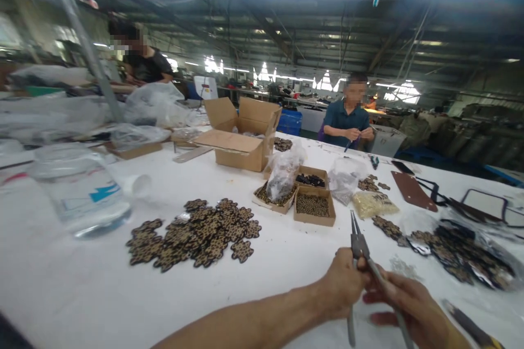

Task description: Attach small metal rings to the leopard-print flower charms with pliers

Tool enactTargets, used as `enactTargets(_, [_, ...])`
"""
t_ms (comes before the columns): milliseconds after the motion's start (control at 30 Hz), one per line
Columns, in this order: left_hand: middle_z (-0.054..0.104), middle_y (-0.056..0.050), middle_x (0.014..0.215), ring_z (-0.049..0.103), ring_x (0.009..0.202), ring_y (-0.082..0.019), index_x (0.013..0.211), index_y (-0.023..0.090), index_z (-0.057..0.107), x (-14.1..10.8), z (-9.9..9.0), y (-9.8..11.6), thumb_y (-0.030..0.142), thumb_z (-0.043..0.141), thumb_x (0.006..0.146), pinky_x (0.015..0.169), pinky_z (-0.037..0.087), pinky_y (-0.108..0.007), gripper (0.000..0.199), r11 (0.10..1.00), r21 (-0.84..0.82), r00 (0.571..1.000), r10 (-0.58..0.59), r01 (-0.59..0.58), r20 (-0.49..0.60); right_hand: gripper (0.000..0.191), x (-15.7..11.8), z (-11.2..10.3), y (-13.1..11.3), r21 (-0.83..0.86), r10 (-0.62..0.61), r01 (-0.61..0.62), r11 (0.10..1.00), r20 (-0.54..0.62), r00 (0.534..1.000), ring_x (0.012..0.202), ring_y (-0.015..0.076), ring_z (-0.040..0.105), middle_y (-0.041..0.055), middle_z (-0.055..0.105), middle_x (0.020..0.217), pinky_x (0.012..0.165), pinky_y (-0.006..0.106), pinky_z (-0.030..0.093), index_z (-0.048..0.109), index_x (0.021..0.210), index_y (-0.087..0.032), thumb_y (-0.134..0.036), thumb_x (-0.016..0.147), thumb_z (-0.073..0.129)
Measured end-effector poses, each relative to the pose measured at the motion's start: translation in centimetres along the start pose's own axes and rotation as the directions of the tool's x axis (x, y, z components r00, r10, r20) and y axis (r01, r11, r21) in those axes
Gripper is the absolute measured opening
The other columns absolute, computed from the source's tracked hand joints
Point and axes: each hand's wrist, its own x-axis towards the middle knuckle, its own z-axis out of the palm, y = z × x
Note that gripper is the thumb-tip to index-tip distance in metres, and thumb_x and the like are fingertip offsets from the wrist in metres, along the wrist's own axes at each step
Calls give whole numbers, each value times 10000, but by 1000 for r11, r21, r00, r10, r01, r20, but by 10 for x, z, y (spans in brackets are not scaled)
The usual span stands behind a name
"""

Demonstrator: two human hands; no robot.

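Observation:
Metal long-nosed pliers [359, 242] point up and away from me at the lower right, their jaws slightly apart. My left hand [344, 283] is closed around the pliers near the pivot. Against the other handle lies my right hand [403, 302], its fingers curled around it. Whether a small piece is between my fingers cannot be made out. Left of my hands, a pile of brown and black patterned patches [196, 237] lies on the white table [262, 289]. Beyond the pliers stands a small box of brass-coloured pieces [314, 204].
An open cardboard box [241, 155] stands behind the small trays. A large clear jar [82, 191] is on the left. More patches [454, 251] and a dark tool [470, 324] lie at right. Two people work beyond the table.

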Motion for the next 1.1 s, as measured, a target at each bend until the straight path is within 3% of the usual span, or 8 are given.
enactTargets(167, [688, -40, 753, 511, 601, -102, 630, 165, 471, 0, -1, 8, 14, 508, 491, 537, 332, -236, 209, 999, 4, 993, 35, -35, -116, 520, -4, 22, 16, 62, 198, -227, 972, 308, 931, 739, 275, 704, 187, 724, 866, 707, 419, 532, 750, 977, -87, -575, 799, 733])
enactTargets(333, [687, -46, 786, 485, 558, -89, 593, 168, 423, 7, -12, 3, 1, 453, 437, 509, 299, -240, 231, 998, -8, 996, -65, 65, -61, 479, -8, 35, 10, 203, 185, -313, 928, 479, 858, 1103, 354, 651, 256, 689, 1175, 980, 522, 445, 730, 1116, -75, -479, 867, 664])
enactTargets(500, [684, -40, 748, 447, 524, -81, 634, 187, 366, 11, -23, 5, -17, 432, 405, 500, 270, -231, 314, 975, -70, 977, -211, 210, -13, 440, -6, 44, 19, 324, 178, -359, 875, 473, 863, 1097, 358, 660, 255, 687, 1191, 1061, 558, 369, 711, 1158, -57, -383, 868, 653])
enactTargets(700, [681, -56, 758, 485, 541, -89, 628, 169, 400, 19, -36, -1, -38, 448, 401, 504, 359, -215, 311, 951, -128, 959, -277, 283, 58, 499, -3, 52, 22, 438, 195, -435, 787, 493, 848, 1198, 365, 602, 260, 658, 1242, 1106, 516, 339, 702, 1159, -23, -401, 837, 651])
enactTargets(833, [681, -87, 796, 597, 613, -130, 656, 119, 526, 28, -48, -8, -27, 470, 394, 576, 476, -235, 305, 869, -229, 893, -395, 439, 214, 374, -1, 52, 22, 466, 198, -445, 765, 487, 851, 1137, 311, 638, 215, 702, 1149, 1098, 461, 362, 725, 1100, -53, -311, 836, 660])
enactTargets(967, [715, -145, 870, 689, 749, -203, 803, 53, 676, 32, -53, -6, 41, 551, 522, 640, 540, -263, 308, 806, -174, 812, -508, 565, 286, 368, -1, 51, 23, 491, 189, -424, 761, 457, 869, 1121, 294, 643, 209, 685, 1203, 1082, 423, 384, 730, 1088, -69, -324, 828, 674])
enactTargets(1033, [728, -178, 902, 710, 809, -226, 832, 30, 698, 31, -51, -5, 82, 573, 591, 693, 559, -276, 276, 820, -138, 816, -506, 555, 279, 373, -2, 51, 23, 502, 176, -401, 766, 436, 883, 1114, 294, 644, 206, 687, 1200, 1076, 425, 391, 730, 1089, -77, -332, 823, 676])
enactTargets(1100, [733, -198, 882, 722, 808, -236, 826, 17, 702, 29, -48, -6, 104, 590, 634, 739, 570, -300, 239, 865, -121, 860, -452, 487, 237, 383, -1, 51, 25, 515, 167, -384, 767, 417, 893, 1102, 294, 646, 201, 691, 1196, 1067, 437, 398, 724, 1114, -87, -332, 824, 674])
